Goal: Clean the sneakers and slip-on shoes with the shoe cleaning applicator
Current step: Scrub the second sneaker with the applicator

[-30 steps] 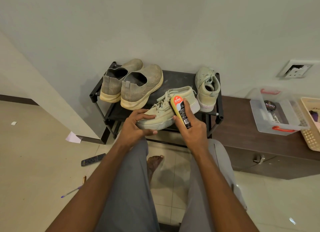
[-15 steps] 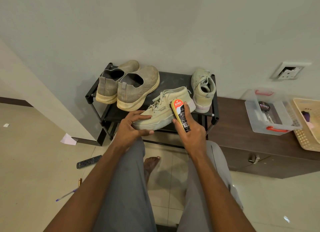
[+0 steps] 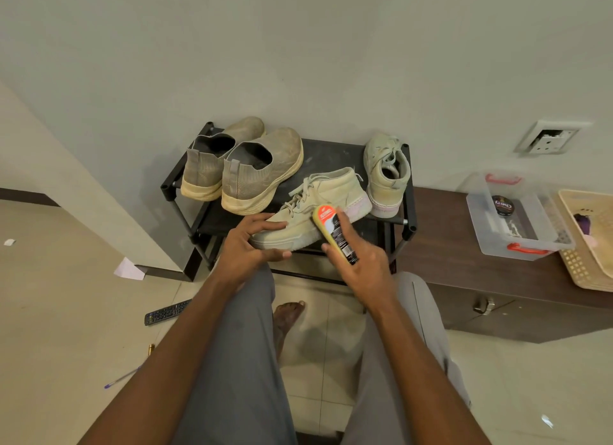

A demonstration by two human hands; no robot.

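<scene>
Sneaker (image 3: 318, 209) under treatment: left hand (image 3: 245, 245) grips its toe on the shoe rack (image 3: 406, 212); right hand (image 3: 360, 262) holds the applicator (image 3: 333, 232) against its side. Beyond both grips, second sneaker (image 3: 386, 172) and slip-ons (image 3: 242, 166) appear untreated.

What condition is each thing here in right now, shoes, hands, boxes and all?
Left hand: grips the toe of the held sneaker.
Right hand: grips the applicator.
Applicator: pressed against the sneaker's side.
Held sneaker: laced, held by its toe.
Second sneaker: upright on the rack, heel toward the camera.
Slip-on shoes: paired on the rack, dusty.
Clear box: lidless, holds a polish tin.
</scene>
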